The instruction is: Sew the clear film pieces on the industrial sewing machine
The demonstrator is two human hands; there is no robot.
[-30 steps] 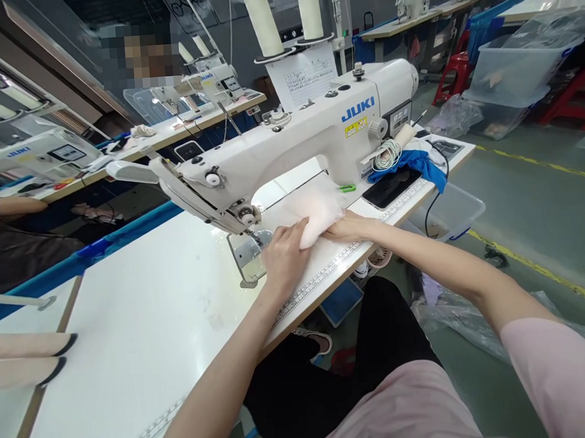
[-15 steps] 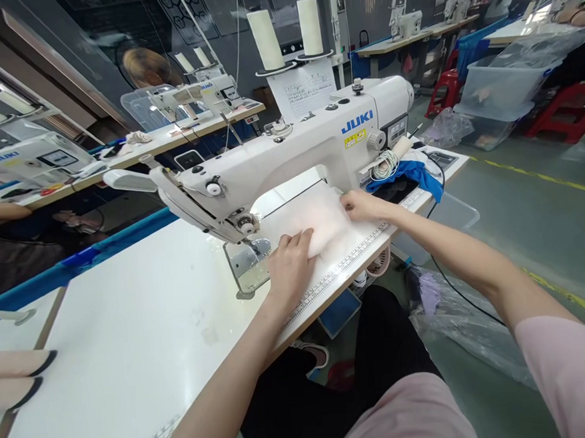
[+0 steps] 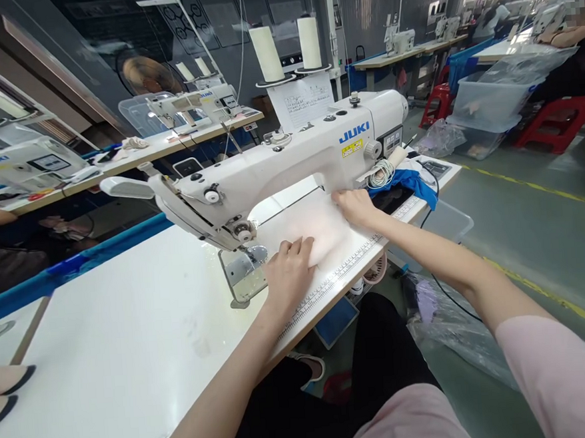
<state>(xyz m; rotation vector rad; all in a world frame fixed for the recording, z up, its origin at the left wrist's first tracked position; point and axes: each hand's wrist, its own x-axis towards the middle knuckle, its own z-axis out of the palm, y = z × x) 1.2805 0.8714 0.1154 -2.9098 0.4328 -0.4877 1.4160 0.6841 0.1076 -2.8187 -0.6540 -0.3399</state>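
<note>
A thin, pale pinkish-white piece of fabric (image 3: pixel 327 228) lies on the bed of a white JUKI sewing machine (image 3: pixel 288 154). At its left front edge my left hand (image 3: pixel 290 267) is closed with bent fingers on the fabric, just right of the needle area (image 3: pixel 249 254). The thumb's grip is partly hidden. My right hand (image 3: pixel 354 206) is closed on the fabric's far right edge, near the base of the machine's column. Between the two hands the fabric looks slightly puckered.
Blue cloth (image 3: pixel 405 186) and a coil of pale cord (image 3: pixel 382 173) lie right of the machine. Two thread cones (image 3: pixel 267 54) stand behind it. Pale pieces with dark edging (image 3: pixel 6 382) sit at far left. A printed ruler (image 3: pixel 334 279) runs along the table front.
The view has shifted slightly. My right hand has moved a little toward the machine's column, still on the fabric's edge. My left hand stays by the needle area.
</note>
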